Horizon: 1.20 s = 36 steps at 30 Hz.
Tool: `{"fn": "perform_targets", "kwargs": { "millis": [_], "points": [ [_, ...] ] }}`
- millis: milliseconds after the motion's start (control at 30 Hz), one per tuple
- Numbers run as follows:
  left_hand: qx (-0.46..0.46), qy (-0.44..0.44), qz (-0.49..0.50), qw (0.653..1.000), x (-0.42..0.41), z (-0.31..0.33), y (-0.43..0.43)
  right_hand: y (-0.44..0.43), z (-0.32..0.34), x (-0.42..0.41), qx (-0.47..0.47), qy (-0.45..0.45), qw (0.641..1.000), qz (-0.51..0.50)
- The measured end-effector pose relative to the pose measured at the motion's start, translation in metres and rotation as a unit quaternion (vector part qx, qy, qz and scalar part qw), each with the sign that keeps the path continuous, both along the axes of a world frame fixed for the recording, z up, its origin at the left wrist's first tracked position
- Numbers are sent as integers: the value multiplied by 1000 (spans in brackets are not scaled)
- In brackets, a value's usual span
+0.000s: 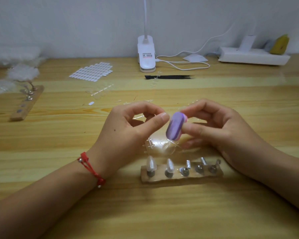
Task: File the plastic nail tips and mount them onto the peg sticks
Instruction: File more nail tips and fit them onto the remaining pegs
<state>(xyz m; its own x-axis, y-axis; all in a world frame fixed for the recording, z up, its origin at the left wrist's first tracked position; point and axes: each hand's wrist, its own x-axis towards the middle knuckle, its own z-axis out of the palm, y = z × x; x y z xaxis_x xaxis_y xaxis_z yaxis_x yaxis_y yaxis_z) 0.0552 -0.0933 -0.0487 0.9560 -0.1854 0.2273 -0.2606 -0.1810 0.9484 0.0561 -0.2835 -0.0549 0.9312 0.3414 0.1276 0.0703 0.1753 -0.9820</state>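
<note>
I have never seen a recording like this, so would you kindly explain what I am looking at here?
There is no machine here. This is one picture from a camera worn on a person's head, looking down at their two bare hands over a wooden table. The right hand holds a small purple file. The left hand pinches thumb and forefinger together beside it; what they pinch is too small to see. Nearest the person lies a wooden strip with five pegs: two carry pale nail tips, three are bare. Farther back lie black tweezers, a sheet of white tabs, a white clip lamp and, at the left, a second peg strip.
</note>
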Motion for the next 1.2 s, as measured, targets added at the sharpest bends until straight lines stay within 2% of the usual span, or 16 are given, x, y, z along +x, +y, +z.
{"fn": "perform_targets", "kwargs": {
  "millis": [100,267,400,500,633,767,900,1100,1200],
  "points": [
    [20,-3,-20,1000,-2,0,-1,-4,0,4,67,46,996,-38],
    [1,-7,7,1000,-1,0,1,0,0,0,-17,2,1000,15],
    [8,-10,-2,1000,-2,-1,-1,-4,0,3,60,42,997,-19],
    [10,-21,11,1000,-2,-1,0,-2,0,1,2,15,1000,8],
    [33,-34,-3,999,-1,-3,0,-5,-1,4,62,45,997,-25],
    [20,-35,14,999,-1,-4,2,-2,0,2,1,9,1000,5],
    [31,-22,2,999,-1,-4,0,-3,0,4,59,46,996,-47],
    [-13,7,31,999,1,-3,2,-2,2,3,39,41,998,-21],
    [0,5,23,1000,1,-3,1,-2,1,2,16,24,1000,-4]
  ]
}}
